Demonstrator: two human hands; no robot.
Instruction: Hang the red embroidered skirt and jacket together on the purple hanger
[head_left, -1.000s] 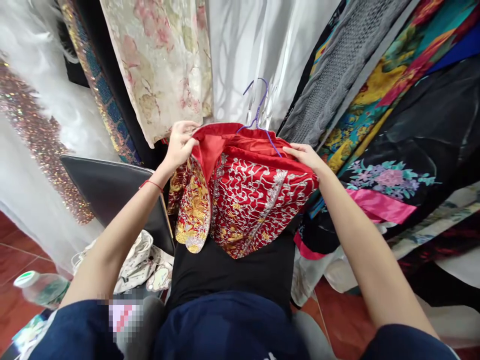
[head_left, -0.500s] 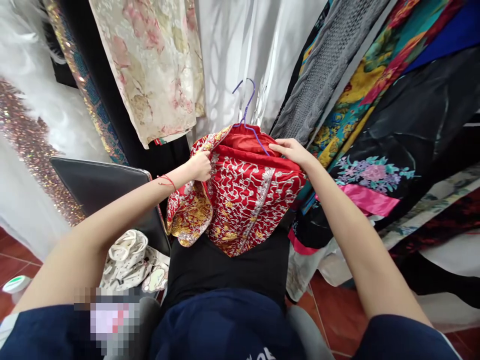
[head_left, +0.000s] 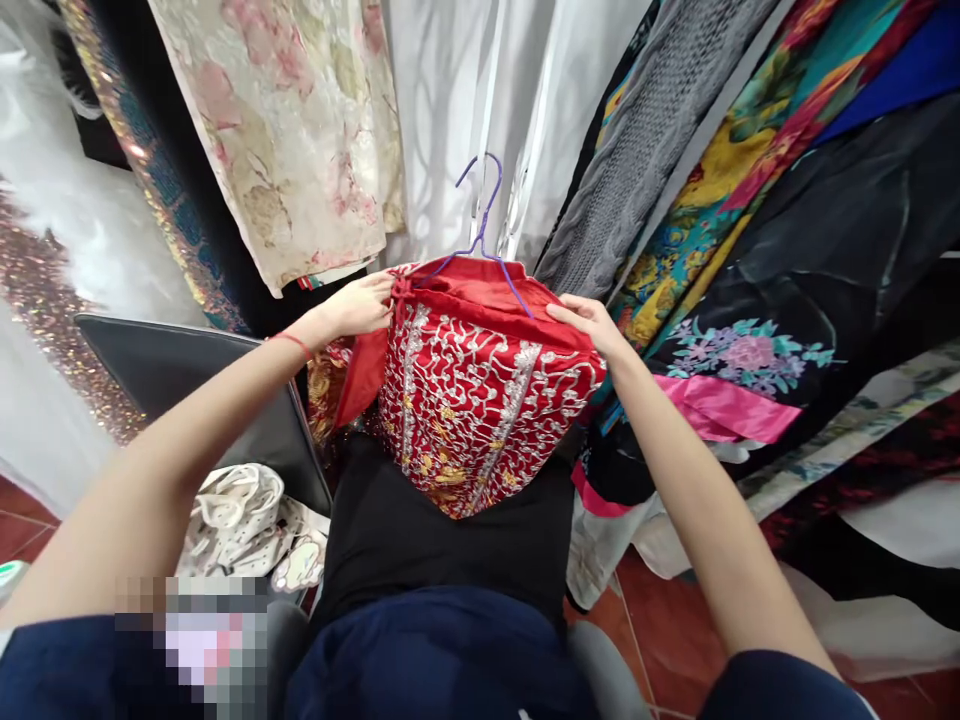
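A red garment [head_left: 465, 400] with silver and gold embroidery rests over my lap, its upper edge raised toward the front. A thin purple hanger [head_left: 489, 215] sits inside its top opening, hook pointing up. My left hand [head_left: 364, 305] pinches the garment's upper left corner, by a knot of red ties. On the opposite upper corner, my right hand [head_left: 589, 325] grips the edge, thumb on the inner side near the hanger's arm. A red flap hangs below my left hand, with a gold-patterned part behind it. The fingertips of both hands are partly hidden by cloth.
A cream floral cloth [head_left: 300, 140] hangs ahead on the left. Hanging clothes crowd the right, among them a grey knit [head_left: 622, 150] and a black embroidered garment [head_left: 817, 260]. A dark flat panel [head_left: 195, 370] and a bundle of dotted white cloth [head_left: 240, 515] are at my left.
My left hand has moved left and up, and the folded gold-patterned part has swung back to the left. More of the garment's front and top edge now shows. My right hand has barely moved.
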